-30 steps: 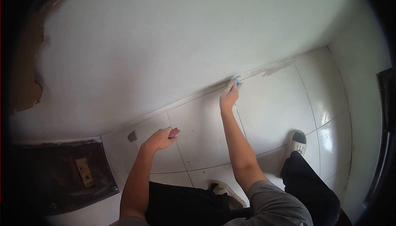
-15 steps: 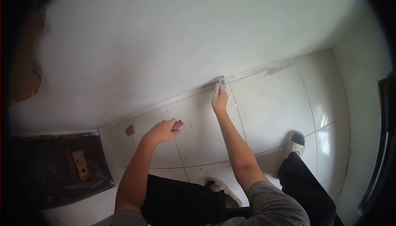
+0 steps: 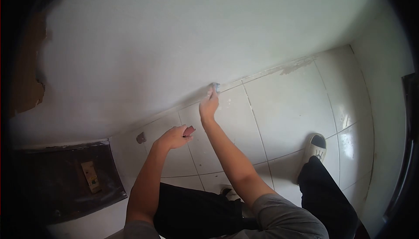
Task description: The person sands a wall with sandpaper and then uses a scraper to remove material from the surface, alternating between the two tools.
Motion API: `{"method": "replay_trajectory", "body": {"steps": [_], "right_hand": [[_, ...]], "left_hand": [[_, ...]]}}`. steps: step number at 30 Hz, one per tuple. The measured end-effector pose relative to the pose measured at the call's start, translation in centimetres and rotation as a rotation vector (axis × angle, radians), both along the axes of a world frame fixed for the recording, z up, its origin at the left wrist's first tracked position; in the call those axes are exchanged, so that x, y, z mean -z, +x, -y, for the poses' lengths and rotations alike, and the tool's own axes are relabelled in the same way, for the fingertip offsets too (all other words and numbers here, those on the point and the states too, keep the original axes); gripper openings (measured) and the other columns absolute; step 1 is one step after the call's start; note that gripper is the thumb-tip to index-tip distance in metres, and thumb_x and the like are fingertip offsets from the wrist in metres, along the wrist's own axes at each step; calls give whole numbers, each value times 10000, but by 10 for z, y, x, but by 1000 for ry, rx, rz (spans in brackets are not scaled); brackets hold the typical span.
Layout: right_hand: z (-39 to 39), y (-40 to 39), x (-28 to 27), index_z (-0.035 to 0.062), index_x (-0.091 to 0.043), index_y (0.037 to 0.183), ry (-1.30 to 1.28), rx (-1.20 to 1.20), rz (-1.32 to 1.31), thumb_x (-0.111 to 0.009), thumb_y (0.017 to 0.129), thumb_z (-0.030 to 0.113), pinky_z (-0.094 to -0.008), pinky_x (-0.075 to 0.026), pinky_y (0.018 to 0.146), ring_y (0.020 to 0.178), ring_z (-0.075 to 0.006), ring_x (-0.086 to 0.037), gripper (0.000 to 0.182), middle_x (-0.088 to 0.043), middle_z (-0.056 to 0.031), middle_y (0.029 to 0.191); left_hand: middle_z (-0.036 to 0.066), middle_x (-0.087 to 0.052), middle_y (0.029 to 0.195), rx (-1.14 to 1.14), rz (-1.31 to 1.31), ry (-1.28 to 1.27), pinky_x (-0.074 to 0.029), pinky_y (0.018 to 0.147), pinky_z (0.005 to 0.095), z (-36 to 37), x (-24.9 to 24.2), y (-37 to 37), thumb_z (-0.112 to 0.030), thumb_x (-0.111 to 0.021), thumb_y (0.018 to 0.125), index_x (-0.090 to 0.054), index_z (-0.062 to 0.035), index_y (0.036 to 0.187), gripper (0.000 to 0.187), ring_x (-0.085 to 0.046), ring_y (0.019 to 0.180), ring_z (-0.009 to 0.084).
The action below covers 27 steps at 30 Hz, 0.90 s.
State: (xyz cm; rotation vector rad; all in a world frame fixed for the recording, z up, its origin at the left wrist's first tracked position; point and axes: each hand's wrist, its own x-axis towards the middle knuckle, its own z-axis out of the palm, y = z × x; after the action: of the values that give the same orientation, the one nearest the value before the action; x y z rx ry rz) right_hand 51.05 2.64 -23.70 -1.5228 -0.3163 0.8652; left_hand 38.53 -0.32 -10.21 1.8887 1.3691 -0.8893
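My right hand (image 3: 209,104) is closed around a small light-blue scraper-like tool (image 3: 215,87), held at the foot of the white wall (image 3: 209,34) where it meets the floor. Fingers hide most of that tool. Lower and to the left, above the floor tiles, my left hand (image 3: 173,138) grips a folded piece of reddish-brown sandpaper (image 3: 188,131); one end sticks out between thumb and fingers. White specks lie on the tile beside my right hand.
A reddish-brown scrap (image 3: 141,138) lies on the white tiled floor (image 3: 288,108). At left, a dark panel (image 3: 61,186) bears a yellowish block (image 3: 91,177). A grey smear (image 3: 297,66) runs along the wall's base. My shoe (image 3: 315,147) stands at right, near a side wall.
My right hand has slid left along the wall's base with the light-blue tool. White specks now show on the tile to its right. My left hand keeps its grip, nearly still.
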Motion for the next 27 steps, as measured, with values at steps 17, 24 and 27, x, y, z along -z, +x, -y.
{"method": "replay_trajectory", "body": {"steps": [17, 24, 27], "right_hand": [[7, 35, 35, -66, -406, 1537, 179, 197, -365, -346, 1140, 228, -369, -306, 1223, 1516, -325, -368, 497, -399, -221, 1618], [-22, 40, 78, -108, -564, 1238, 268, 274, -460, -429, 1120, 200, -251, -470, 827, 999, -149, -605, 356, -641, -138, 1146], [-33, 33, 69, 32, -536, 855, 190, 160, -588, -445, 1088, 115, -258, -331, 537, 600, -64, -385, 263, -487, 17, 746]], "left_hand": [[236, -703, 997, -52, 24, 5, -510, 835, 446, 12, -4, -4, -392, -679, 986, -597, 1, 1137, 429, -674, 932, 378], [235, -714, 1025, -98, -27, -27, -523, 840, 465, 24, -5, -27, -401, -677, 978, -594, 8, 1130, 444, -697, 962, 388], [232, -716, 1024, -139, -70, -21, -524, 840, 469, 25, -16, -30, -403, -677, 978, -596, 5, 1133, 444, -699, 964, 387]]}}
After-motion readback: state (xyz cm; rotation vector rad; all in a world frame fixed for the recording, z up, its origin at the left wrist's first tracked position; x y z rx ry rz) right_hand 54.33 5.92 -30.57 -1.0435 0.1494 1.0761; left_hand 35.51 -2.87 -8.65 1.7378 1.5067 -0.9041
